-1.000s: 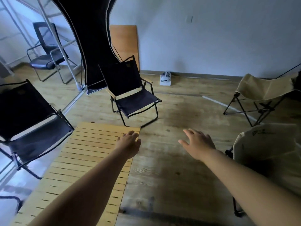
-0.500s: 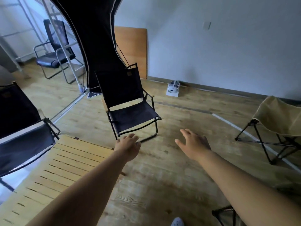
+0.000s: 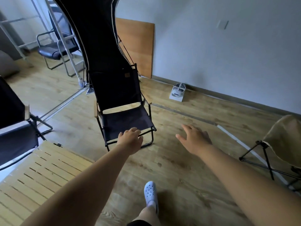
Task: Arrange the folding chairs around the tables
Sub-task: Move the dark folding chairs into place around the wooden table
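Black chair (image 3: 125, 111) now closer, L hand (image 3: 130, 139) at seat edge, R hand (image 3: 194, 139) grip wide.

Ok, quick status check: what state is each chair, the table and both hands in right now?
Middle black chair: unfolded, upright, seat empty.
Left black chair: unfolded, beside the table.
Tan chair: unfolded, at right, partly cut off.
Office chair: upright, far back left.
Slat table: set up, top bare.
Left hand: open, over the middle chair's front edge; contact unclear.
Right hand: open, empty, over floor.
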The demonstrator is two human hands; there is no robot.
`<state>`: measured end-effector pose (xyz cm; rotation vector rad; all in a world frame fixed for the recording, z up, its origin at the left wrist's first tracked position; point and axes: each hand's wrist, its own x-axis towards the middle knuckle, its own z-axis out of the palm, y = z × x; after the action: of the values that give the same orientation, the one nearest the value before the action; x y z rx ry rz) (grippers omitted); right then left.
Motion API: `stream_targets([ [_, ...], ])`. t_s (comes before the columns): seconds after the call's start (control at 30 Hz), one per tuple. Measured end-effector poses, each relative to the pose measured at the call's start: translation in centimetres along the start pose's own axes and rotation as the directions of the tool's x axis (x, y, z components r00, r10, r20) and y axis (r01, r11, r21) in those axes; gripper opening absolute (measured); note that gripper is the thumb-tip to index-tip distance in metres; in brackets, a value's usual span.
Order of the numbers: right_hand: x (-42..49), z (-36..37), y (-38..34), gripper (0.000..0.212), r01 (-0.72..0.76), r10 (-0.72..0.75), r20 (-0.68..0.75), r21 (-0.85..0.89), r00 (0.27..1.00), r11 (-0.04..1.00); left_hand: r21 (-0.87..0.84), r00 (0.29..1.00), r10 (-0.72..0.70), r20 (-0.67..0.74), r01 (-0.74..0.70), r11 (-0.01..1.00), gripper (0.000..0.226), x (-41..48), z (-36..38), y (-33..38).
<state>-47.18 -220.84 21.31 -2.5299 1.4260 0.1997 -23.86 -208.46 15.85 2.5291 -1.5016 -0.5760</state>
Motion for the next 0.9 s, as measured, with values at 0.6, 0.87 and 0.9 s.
stream_targets([
  [0.6, 33.9, -10.5, 1.4, 0.058, 0.222, -0.224, -0.025, -0.073, 0.974, 0.972, -0.009, 0.983, -0.16, -0.089, 0.16, 0.987, 0.044, 30.3, -8.9, 2.0],
  [0.87, 46.3, -11.7, 2.6, 0.055, 0.356, -0.356, 0.01, -0.014, 0.934, 0.934, -0.045, 0.961, -0.27, -0.056, 0.268, 0.962, 0.048, 38.5, -10.0, 3.3],
  [0.9, 48.0, -11.9, 2.8, 0.056, 0.38, -0.38, 0.013, -0.029, 0.925, 0.925, -0.054, 0.955, -0.291, -0.059, 0.288, 0.956, 0.048, 39.7, -10.0, 3.6],
])
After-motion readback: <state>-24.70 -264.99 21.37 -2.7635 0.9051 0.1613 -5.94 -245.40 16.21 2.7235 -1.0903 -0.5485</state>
